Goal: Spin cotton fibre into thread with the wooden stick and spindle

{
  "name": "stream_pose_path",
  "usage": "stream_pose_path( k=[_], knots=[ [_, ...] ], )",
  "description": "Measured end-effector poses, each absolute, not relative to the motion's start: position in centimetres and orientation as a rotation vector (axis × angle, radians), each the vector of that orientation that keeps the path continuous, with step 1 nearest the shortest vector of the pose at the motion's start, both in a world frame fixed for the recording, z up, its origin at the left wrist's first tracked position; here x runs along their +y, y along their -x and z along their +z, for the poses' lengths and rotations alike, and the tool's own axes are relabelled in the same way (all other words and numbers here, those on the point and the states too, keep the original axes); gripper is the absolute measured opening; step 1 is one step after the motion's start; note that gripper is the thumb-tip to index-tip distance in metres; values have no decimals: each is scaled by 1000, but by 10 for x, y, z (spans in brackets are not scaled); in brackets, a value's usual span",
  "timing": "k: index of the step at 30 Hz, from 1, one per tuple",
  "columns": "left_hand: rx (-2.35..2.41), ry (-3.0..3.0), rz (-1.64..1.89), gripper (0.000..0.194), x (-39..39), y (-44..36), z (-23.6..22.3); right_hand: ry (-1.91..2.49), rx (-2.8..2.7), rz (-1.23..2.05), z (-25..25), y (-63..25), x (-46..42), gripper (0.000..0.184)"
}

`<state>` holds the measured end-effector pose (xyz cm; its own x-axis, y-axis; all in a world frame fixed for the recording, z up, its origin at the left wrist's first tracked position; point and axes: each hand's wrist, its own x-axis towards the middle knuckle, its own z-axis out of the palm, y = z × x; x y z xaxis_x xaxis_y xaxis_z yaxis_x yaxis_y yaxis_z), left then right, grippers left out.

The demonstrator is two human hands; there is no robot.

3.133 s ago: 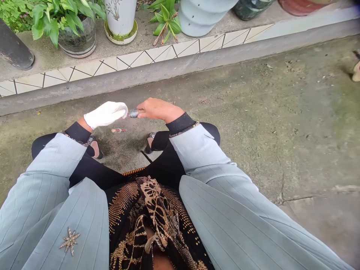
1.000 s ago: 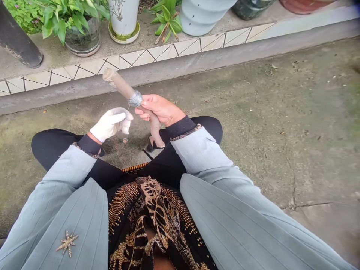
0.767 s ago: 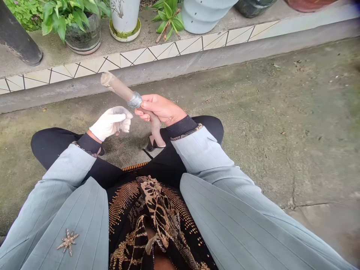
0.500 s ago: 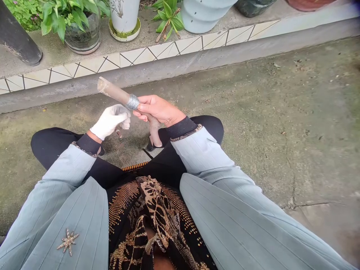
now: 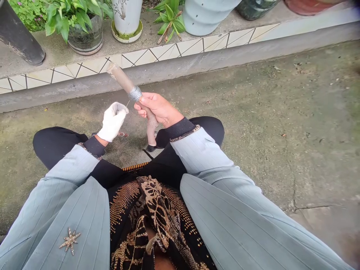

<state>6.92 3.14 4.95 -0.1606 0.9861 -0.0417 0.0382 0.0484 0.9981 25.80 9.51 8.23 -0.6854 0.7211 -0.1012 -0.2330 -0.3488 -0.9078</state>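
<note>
**Bare right hand (image 5: 159,109) clamps a wire-wound tube (image 5: 119,77) while the gloved left hand (image 5: 111,122) meets a loose strand (image 5: 127,102)**

The seated person's right fingers wrap firmly round the tube, just below a tight silver wire coil (image 5: 135,93). The tube slants across the view, with its upper end pointing toward eleven o'clock and its lower end toward six o'clock, over a dark sandal (image 5: 150,148). The left hand, in a white cotton glove, sits at about eight o'clock from the coil. Its fingers are bunched together, and the strand runs from the coil to their tips, but whether they actually pinch it cannot be told.

The strand looks like the likeliest trouble spot. If the gloved fingers lost it, the springy wire could whip back toward the uncovered right hand, and the coil's turns might slacken. A hard pull at a slant could also shift the coil toward the tube's upper end, since no stop shows there. A dusty or sweaty grip could let the tube slide down toward the sandal.

The hair-thin strand fades against the concrete floor (image 5: 253,112), so its tip is hard to make out. The right hand hides part of the tube. The tube's dusty tan surface does not settle its material, and the angle leaves unclear whether its lower end touches the sandal.
</note>
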Motion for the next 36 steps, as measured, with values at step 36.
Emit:
stream_pose_path(
  k=[36],
  knots=[
    [1209,-861,1087,20,32,-69,78,548,-1433,2038,80,-255,91,55]
  ],
)
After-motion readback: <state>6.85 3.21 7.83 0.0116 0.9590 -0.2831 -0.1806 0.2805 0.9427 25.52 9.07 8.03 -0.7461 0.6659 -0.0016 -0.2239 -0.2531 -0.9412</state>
